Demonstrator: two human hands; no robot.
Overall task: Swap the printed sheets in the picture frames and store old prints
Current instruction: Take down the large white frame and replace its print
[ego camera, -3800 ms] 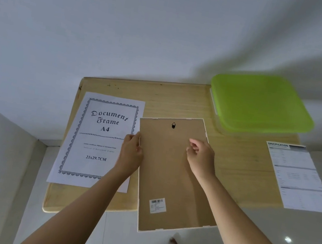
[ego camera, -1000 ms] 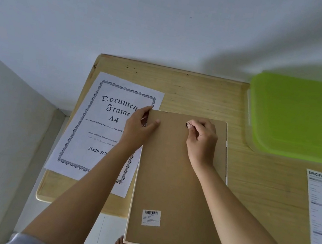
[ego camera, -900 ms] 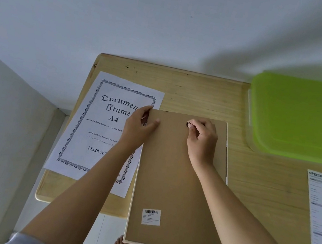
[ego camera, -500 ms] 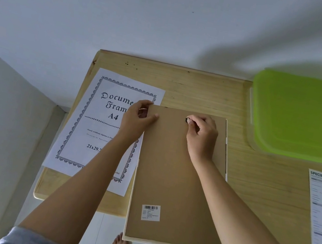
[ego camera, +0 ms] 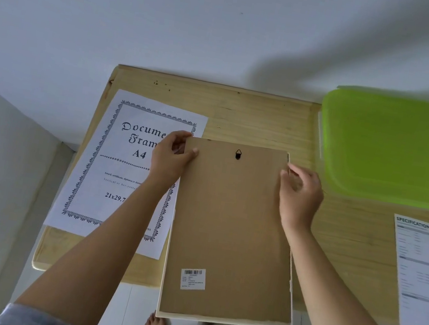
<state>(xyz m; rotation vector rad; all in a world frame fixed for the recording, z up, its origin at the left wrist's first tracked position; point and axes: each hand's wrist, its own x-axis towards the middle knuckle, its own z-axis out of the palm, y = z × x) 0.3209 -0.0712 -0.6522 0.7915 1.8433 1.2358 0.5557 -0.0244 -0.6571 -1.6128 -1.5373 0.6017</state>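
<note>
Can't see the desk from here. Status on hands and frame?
Left hand grips frame top-left corner; right hand at its right edge. Frame face down, backing on. Document Frame sheet partly under left hand. Nothing blocking.

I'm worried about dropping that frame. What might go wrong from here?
The picture frame lies face down with its near end past the table edge; it may tip off once the left hand and right hand let go. Shifting it may also crease the "Document Frame A4" sheet beneath its left edge.
</note>
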